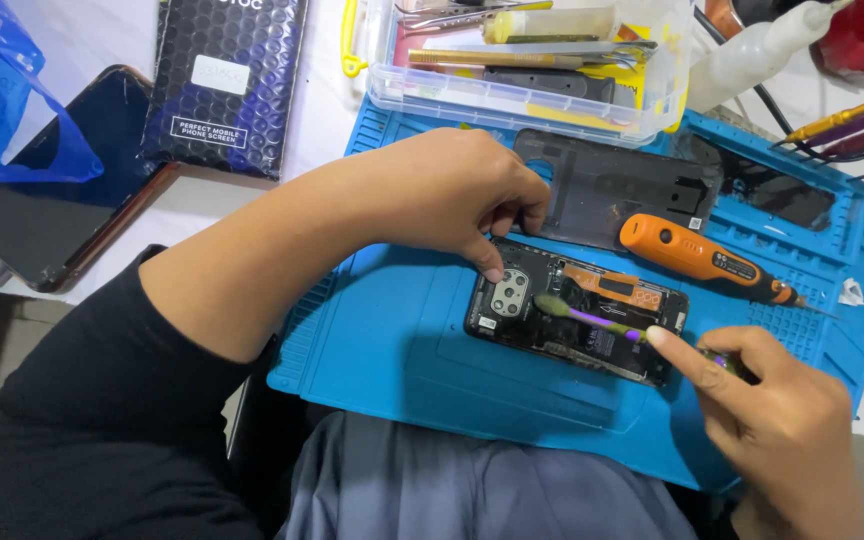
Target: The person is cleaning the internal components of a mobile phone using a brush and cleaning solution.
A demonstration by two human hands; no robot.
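An opened smartphone (574, 312), back cover removed, is laid on a blue repair mat (392, 340). Its upper edge beside the camera module is pressed by the curled fingers of the left hand (442, 190). A purple brush-like tool (592, 318), possibly a cleaning brush, is pinched in the right hand (777, 420), its tip resting on the phone's internals. An orange electric screwdriver (702, 258) lies just beyond.

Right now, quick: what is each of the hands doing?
Left hand: curled, holds nothing; fingertips press the opened phone at its top edge.
Right hand: closed on a purple brush, its bristles on the phone.
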